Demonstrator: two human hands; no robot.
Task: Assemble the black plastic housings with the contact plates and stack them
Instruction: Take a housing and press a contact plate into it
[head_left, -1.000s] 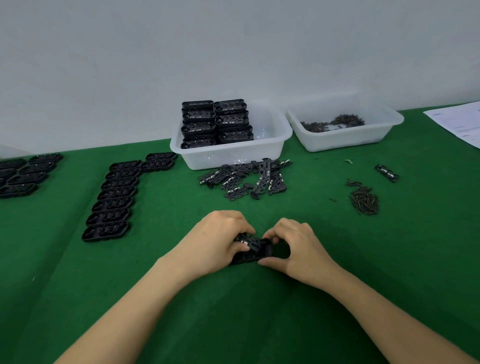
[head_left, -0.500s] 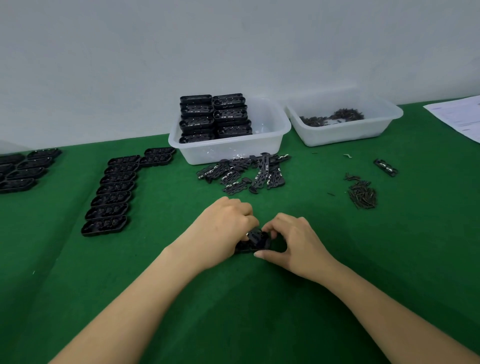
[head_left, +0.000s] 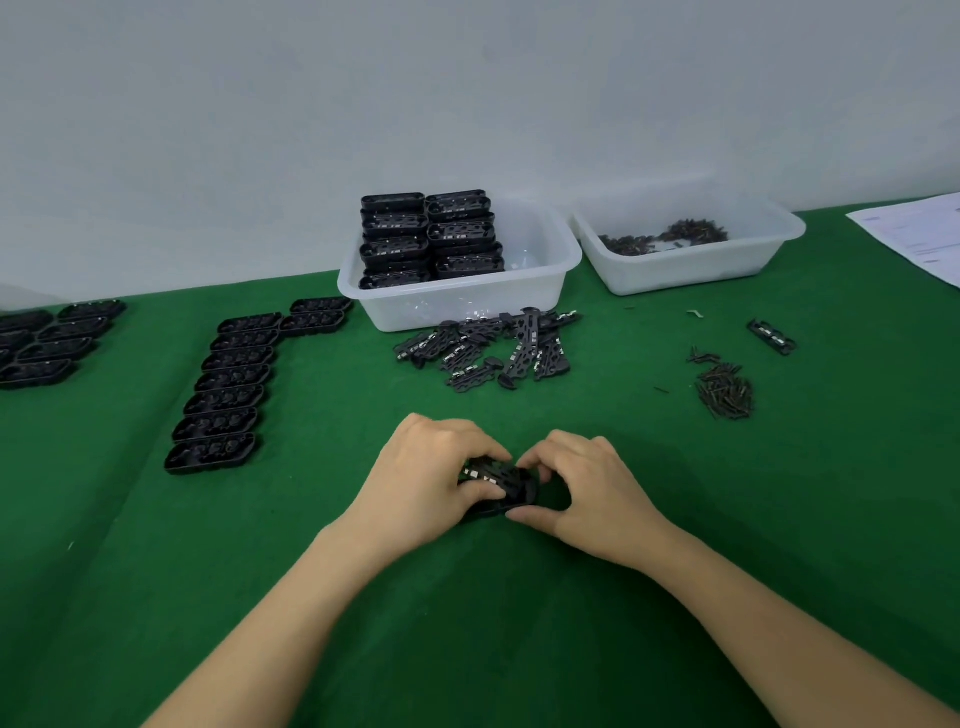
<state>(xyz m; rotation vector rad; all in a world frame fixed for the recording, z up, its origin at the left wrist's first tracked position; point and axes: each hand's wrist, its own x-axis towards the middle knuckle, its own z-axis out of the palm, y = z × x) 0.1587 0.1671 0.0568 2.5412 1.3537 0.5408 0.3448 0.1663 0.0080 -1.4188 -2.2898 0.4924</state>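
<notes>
A black plastic housing (head_left: 503, 488) with a contact plate on top lies on the green cloth at the centre. My left hand (head_left: 431, 480) grips its left end with curled fingers. My right hand (head_left: 584, 486) pinches its right end between thumb and fingers. Much of the housing is hidden under both hands. A loose pile of contact plates (head_left: 491, 349) lies just beyond the hands. A column of empty housings (head_left: 223, 387) runs down the left side. Stacked housings (head_left: 431, 236) stand in the left white tub (head_left: 540, 280).
A second white tub (head_left: 691, 265) at the back right holds small dark metal parts. A heap of similar pins (head_left: 724, 389) and one lone plate (head_left: 771, 336) lie at the right. More housings (head_left: 44, 340) sit at the far left. Paper sheets (head_left: 919, 236) lie at the right edge.
Both hands stay on the housing and have shifted their fingers slightly over it. The plate now shows more between the hands.
</notes>
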